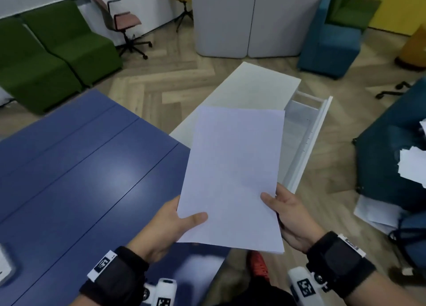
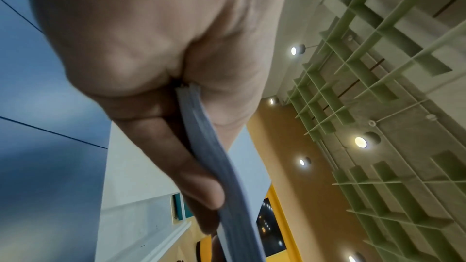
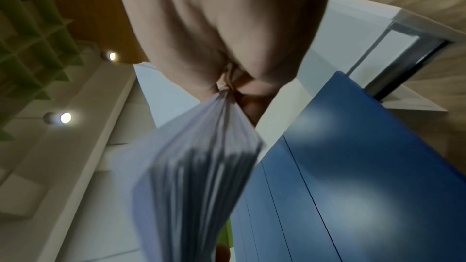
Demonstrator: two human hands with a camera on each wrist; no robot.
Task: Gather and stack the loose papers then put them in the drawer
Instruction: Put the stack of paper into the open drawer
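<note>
A stack of white papers (image 1: 232, 176) is held in the air between both hands, above the corner of the blue table (image 1: 76, 167). My left hand (image 1: 175, 222) pinches its near left corner, thumb on top. My right hand (image 1: 285, 211) grips the right edge, thumb on top. The left wrist view shows the paper stack's edge (image 2: 214, 166) squeezed between thumb and fingers. In the right wrist view the sheets (image 3: 199, 166) fan out from the pinch. Beyond the papers stands a white cabinet (image 1: 253, 84) with its drawer (image 1: 306, 139) pulled open to the right.
Green seats (image 1: 53, 52) stand at the back left, with a pink office chair (image 1: 124, 22) beside them. A dark blue seat (image 1: 391, 158) at the right carries more loose white papers (image 1: 412, 165), and other sheets (image 1: 373, 211) lie on the floor below it.
</note>
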